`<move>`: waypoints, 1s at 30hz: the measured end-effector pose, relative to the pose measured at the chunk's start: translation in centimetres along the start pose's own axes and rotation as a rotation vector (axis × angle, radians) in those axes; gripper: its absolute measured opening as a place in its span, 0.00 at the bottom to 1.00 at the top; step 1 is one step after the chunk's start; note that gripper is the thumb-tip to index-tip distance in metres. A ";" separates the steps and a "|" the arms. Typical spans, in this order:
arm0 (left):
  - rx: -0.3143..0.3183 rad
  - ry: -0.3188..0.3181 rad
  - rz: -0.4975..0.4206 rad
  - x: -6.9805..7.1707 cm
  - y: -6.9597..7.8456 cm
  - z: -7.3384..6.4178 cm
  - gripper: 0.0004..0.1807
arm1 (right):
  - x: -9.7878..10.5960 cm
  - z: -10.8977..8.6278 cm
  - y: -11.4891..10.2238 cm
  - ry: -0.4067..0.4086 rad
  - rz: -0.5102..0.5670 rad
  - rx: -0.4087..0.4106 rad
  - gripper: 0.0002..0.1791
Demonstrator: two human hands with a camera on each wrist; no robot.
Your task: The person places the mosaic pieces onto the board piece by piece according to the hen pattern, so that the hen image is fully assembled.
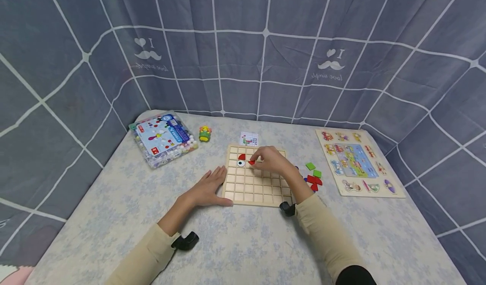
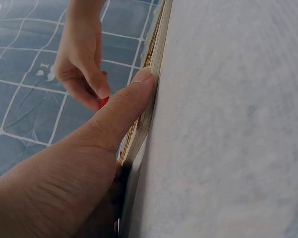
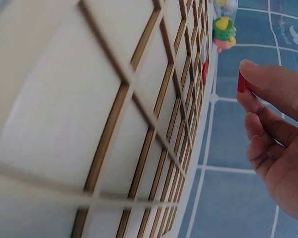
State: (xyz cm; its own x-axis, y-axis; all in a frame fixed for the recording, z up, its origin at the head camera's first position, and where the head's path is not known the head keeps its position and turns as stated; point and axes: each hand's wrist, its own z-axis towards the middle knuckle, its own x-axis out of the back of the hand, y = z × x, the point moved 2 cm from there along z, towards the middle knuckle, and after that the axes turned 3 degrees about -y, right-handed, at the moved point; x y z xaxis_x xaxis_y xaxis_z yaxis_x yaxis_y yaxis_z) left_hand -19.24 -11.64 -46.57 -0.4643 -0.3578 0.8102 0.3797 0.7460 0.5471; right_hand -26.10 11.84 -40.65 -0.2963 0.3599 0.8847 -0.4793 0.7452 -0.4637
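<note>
A wooden grid board [image 1: 258, 190] lies on the table in front of the person. My left hand [image 1: 208, 188] rests flat at its left side, the thumb along the near left corner; in the left wrist view that thumb [image 2: 124, 111] touches the board's edge. Between thumb and index finger, my right hand [image 1: 270, 160] pinches a small red tile [image 3: 241, 82], held over the upper part of the grid. Just left of it, a red quarter-round tile [image 1: 241, 156] and a white tile with an eye [image 1: 241, 164] sit in grid squares.
Loose red tiles [image 1: 314, 180] and green tiles [image 1: 310, 166] lie right of the board, partly behind the right forearm. A pattern card [image 1: 249, 139] lies beyond the board. Farther out are a picture puzzle board [image 1: 391, 192], a small toy figure [image 1: 205, 134] and a bead box [image 1: 163, 137].
</note>
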 end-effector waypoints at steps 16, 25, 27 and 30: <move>0.007 -0.011 0.005 0.1 0.1 -0.1 0.64 | -2.2 4.4 -2.3 -0.072 -0.082 0.077 0.10; -0.008 -0.010 0.007 0.2 0.2 -0.2 0.63 | -3.3 5.9 -3.0 -0.098 -0.106 0.046 0.10; -0.013 -0.011 0.002 0.2 0.2 -0.2 0.62 | -3.4 6.1 -3.1 -0.103 -0.113 0.039 0.10; -0.015 -0.011 0.002 0.1 0.2 -0.2 0.62 | -3.5 6.2 -3.2 -0.114 -0.121 0.029 0.11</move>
State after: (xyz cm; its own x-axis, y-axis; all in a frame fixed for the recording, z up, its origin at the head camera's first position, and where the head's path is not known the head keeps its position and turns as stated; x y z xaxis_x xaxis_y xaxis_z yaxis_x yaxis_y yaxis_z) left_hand -19.07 -11.69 -46.32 -0.4721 -0.3499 0.8092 0.3931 0.7380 0.5484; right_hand -28.68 4.70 -42.62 -0.3261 0.2008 0.9238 -0.5407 0.7619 -0.3565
